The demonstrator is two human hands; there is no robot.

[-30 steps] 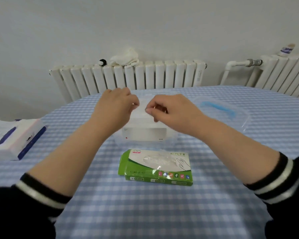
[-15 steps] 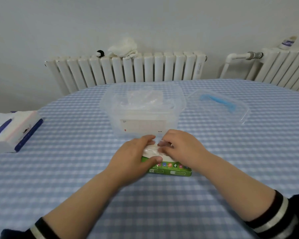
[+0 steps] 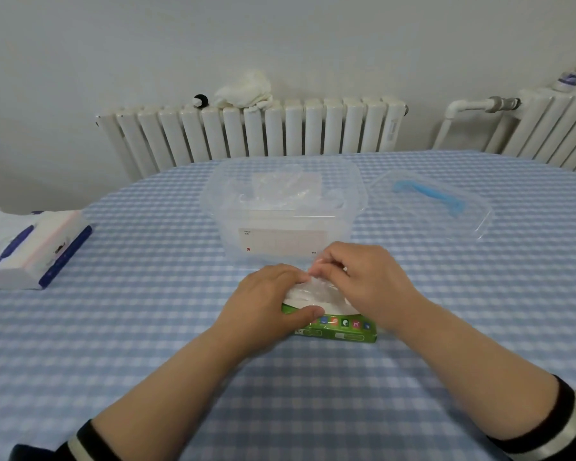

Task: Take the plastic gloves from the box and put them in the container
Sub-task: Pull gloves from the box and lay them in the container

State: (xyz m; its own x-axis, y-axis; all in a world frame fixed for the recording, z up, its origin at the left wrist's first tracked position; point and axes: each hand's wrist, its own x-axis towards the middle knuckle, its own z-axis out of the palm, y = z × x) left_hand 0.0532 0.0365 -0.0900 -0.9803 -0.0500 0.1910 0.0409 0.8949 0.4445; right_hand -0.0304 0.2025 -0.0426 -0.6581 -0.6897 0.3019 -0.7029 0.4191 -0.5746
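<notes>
Single head-worn wide-angle view, facing forward and down, close over the table [image 3: 147,327], radiators [image 3: 280,131] beyond

left hand [image 3: 266,301]: was up at the container [image 3: 283,207] a second ago, now down on the green box [image 3: 343,327], thumb across its front edge
right hand [image 3: 363,281]: also down from the container, fingertips now pinching a clear plastic glove [image 3: 313,289] at the box opening

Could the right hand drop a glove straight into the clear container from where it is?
Probably yes. The right hand sits at the green box, directly in front of the container, whose top is open; its lid lies aside.
</notes>
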